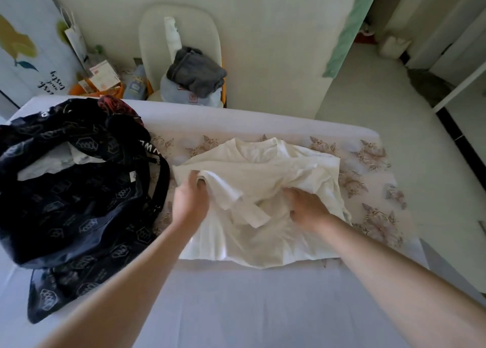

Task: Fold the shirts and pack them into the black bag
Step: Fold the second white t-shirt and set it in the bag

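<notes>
A white shirt (265,179) lies collar-away on the bed (236,308), over a floral cover (376,189). The left hand (190,197) pinches a fold at the shirt's left sleeve, fingers curled round the cloth. The right hand (306,207) grips bunched fabric at mid-chest, its fingertips hidden under a fold. Just left of the shirt sits the black bag (65,203), printed with white hexagon logos; its strap (160,187) bears white letters too blurred to read. White cloth (50,164) shows in its mouth. An upside-down cursive sticker (52,83) seems to end "tasty".
</notes>
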`<state>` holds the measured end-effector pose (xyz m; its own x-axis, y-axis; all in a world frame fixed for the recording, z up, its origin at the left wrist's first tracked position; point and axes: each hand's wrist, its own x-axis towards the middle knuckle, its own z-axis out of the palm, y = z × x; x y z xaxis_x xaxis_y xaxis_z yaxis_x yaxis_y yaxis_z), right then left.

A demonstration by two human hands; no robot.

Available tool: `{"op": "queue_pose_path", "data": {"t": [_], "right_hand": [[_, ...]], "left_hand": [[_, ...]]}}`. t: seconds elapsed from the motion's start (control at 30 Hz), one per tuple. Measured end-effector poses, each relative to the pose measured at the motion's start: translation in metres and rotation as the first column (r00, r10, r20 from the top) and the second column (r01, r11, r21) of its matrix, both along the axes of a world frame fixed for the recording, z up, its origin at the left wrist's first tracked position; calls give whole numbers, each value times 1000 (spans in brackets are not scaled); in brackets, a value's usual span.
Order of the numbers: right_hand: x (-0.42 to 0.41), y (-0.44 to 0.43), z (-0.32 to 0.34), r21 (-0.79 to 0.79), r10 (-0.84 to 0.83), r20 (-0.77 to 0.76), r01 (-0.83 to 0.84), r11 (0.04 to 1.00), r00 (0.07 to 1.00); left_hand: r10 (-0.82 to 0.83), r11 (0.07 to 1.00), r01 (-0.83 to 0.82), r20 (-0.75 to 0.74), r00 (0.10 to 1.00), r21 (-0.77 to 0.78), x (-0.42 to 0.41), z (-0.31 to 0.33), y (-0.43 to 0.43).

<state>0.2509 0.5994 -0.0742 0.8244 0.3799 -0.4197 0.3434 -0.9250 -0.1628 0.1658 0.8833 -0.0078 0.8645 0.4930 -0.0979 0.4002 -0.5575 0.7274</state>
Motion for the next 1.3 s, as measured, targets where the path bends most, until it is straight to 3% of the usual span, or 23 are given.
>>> {"op": "queue_pose_path", "data": {"t": [0.07, 0.17, 0.23, 0.3, 0.37, 0.43, 0.53, 0.67, 0.8, 0.9, 1.0, 1.07, 1.13, 1.23, 1.3], "right_hand": [[7, -9, 3, -52, -4, 48, 7, 999, 999], [20, -19, 4, -71, -61, 38, 63, 995, 997], [30, -25, 2, -28, -107, 99, 111, 993, 989], [41, -31, 2, 23, -147, 199, 145, 989, 969], [55, -36, -2, 42, -155, 261, 149, 988, 953], [71, -41, -6, 8, -147, 278, 150, 989, 949], [94, -45, -8, -74, -165, 289, 194, 978, 943], [118, -49, -13, -122, -203, 276, 244, 962, 939], [132, -53, -16, -64, -331, 277, 361, 931, 902], [131, -53, -19, 149, -514, 230, 492, 858, 827], [129, -54, -20, 276, -570, 269, 505, 818, 776], [136, -53, -13, 361, -619, 330, 510, 780, 713], [150, -49, 0, 427, -694, 341, 554, 715, 633], [172, -45, 16, 469, -754, 347, 594, 654, 557], [184, -45, 19, 436, -736, 364, 594, 676, 571]], "left_hand": [[191, 981, -192, -92, 977, -7, 20, 3, 27], [139, 969, -73, -279, 950, 236, 37, -11, 38], [-7, 939, 70, -186, 982, 336, 43, -18, 21], [-224, 906, 259, -141, 964, 334, 52, -22, -5], [-454, 768, 516, -245, 856, 379, 65, -35, -24], [-563, 613, 682, -384, 732, 400, 82, -54, -32], [-494, 608, 681, -478, 726, 407, 106, -70, -34], [-280, 618, 604, -576, 768, 504, 131, -80, -11], [-168, 588, 528, -546, 821, 613, 143, -87, 17], [-182, 521, 575, -575, 797, 632, 149, -85, 25], [-217, 531, 548, -521, 825, 646, 153, -81, 31], [-275, 572, 488, -405, 872, 660, 155, -74, 36], [-341, 532, 417, -264, 902, 737, 158, -66, 42], [-410, 471, 243, -34, 912, 848, 174, -54, 51], [-354, 509, 149, 49, 934, 848, 184, -49, 55]]}}
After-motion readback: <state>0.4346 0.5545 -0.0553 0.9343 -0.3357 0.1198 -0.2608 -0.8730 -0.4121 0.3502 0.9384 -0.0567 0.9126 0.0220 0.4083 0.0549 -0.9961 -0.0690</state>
